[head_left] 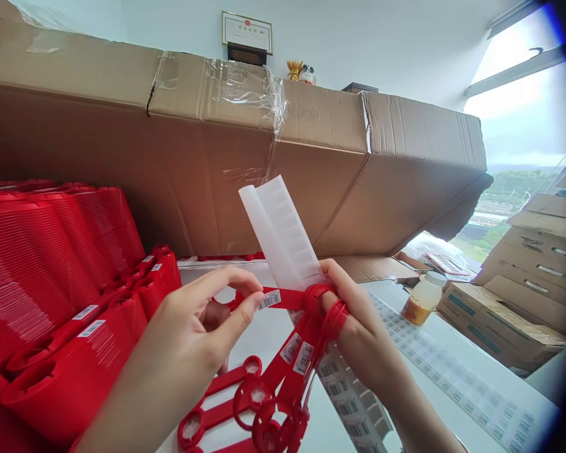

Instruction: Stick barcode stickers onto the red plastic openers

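My left hand [193, 327] pinches a small white barcode label [270, 299] between thumb and forefinger, at a red plastic strip [287, 298]. Several red strips with round ring ends [268, 402] fan out below, two of them bearing barcode labels [304, 357]. My right hand [358, 321] is closed round the gathered ring ends of these strips and also holds a sheet of labels. The sheet's pale backing [283, 233] rises above the hand, and its printed part [349, 402] curls down underneath.
Stacked red parts [51, 251] fill the left side. A large cardboard box [217, 170] spans the back. On the white table [453, 333] lie another label sheet [453, 371], a bottle [424, 298] and a carton [495, 321] at right.
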The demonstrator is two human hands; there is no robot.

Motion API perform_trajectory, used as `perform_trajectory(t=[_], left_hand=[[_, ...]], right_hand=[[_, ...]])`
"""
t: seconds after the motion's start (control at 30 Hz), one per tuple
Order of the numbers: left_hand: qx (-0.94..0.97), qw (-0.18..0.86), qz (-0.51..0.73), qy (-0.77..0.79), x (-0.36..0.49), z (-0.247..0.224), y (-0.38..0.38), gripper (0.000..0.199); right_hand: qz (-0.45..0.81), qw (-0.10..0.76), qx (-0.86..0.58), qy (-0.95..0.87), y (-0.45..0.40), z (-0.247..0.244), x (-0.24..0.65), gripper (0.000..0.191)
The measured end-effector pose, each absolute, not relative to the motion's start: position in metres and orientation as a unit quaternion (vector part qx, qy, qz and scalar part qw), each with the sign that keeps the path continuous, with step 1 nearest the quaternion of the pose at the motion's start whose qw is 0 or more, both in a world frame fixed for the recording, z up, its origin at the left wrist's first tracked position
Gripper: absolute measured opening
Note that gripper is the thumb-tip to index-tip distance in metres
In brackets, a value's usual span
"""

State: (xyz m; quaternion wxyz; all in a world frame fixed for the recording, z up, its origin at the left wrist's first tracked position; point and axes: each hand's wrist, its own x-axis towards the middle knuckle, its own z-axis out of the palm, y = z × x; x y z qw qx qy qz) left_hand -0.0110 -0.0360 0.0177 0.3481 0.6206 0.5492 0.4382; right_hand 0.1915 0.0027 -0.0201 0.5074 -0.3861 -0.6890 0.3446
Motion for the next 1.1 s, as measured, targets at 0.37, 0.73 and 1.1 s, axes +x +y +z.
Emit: perform_trajectory(t=[0.37,0.73,1.1], left_hand=[[0.647,0.317,0.431,0.544,-0.011,0.01,-0.028,0.026],[0.651,0.302,0.448,0.533,-0.009,0.01,-0.023,0.025],[0.676,0.278,0.399,0.553,-0.009,0.013,-0.023,0.027]], right_hand=[[0.359,0.499,-0.374,-0.694,-0.003,-0.02,0.189,0.021],[0.357,0.502,-0.373,-0.693,-0.004,-0.019,0.189,0.019],[0.363,0.498,-0.368,-0.696,-0.006,-0.019,0.188,0.019]])
